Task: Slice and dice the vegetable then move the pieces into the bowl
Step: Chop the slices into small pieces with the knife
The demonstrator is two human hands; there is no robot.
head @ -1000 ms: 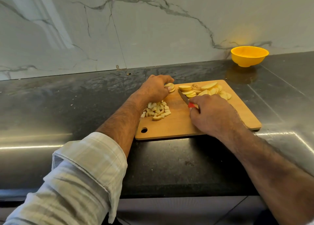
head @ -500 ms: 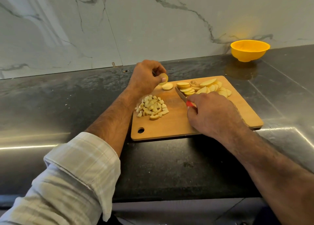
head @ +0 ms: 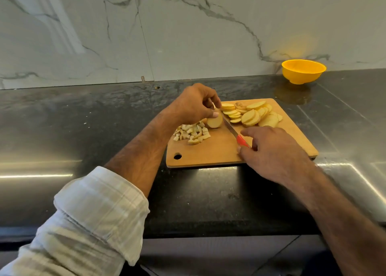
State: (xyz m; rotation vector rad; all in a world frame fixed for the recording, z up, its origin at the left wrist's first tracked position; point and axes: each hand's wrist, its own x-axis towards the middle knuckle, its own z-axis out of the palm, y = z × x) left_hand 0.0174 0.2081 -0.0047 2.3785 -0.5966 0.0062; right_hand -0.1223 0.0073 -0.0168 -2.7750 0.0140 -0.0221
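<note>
A wooden cutting board point(head: 219, 152) lies on the dark counter. My left hand point(head: 194, 104) pinches a small stack of pale yellow potato slices point(head: 215, 121) on the board. Just left of it lies a heap of diced pieces point(head: 192, 134). My right hand point(head: 271, 150) grips a knife by its red handle point(head: 242, 140); the blade point(head: 228, 126) lies beside the held slices on their right. Several round slices point(head: 252, 114) are spread over the board's far right part. The yellow bowl point(head: 303, 71) stands at the back right by the wall.
The black counter point(head: 83, 129) runs left and right, with a marble wall point(head: 188, 29) behind it. Its front edge is below my forearms. A steel surface point(head: 355, 129) adjoins on the right. The board has a hanging hole point(head: 177, 156) at its near left corner.
My left hand lifted a slice, then set the slices down near the diced heap and holds them there. The knife blade has come up against these slices.
</note>
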